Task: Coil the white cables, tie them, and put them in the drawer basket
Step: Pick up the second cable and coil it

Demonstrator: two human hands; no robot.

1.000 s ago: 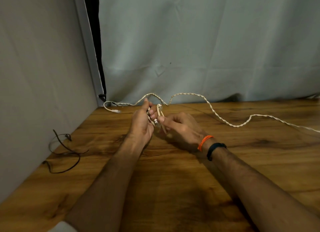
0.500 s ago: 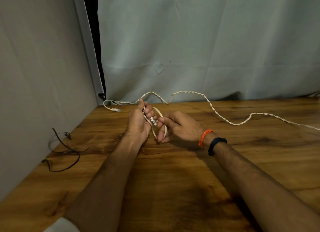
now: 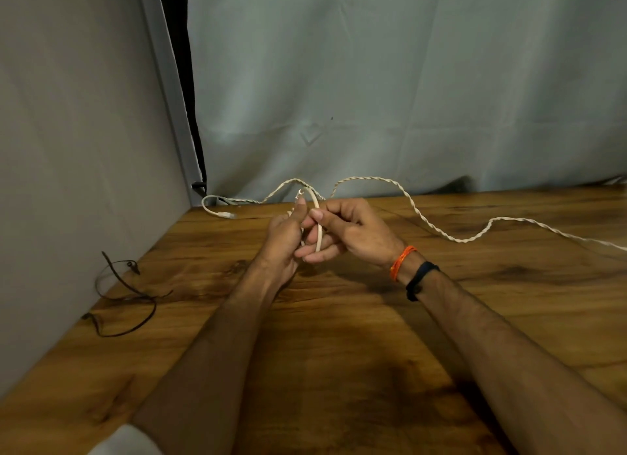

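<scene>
Grey cloth backs a wooden table [image 3: 339, 353], and a pale panel closes its left side, so the two meet in a far-left corner. Bare wood stretches broadly in front of the two hands and to their right, as far as the picture's edge.

One white cable [image 3: 417, 213] is in view. Its twisted length runs along the back edge of the table from the corner, arches up behind the hands, then snakes off to the right of them. A plug end lies on the wood left of the hands, near the corner.

Both hands meet above the middle of the table. The left hand [image 3: 285, 237] pinches the cable's other end with its thumb raised on top. The right hand [image 3: 349, 230] has its fingers curled round a small loop of the same cable, touching the left.

One thin black cord [image 3: 118, 295] lies left of the hands, beside the panel. Two bands, one orange [image 3: 402, 263] and one black [image 3: 420, 278], sit on the right wrist.
</scene>
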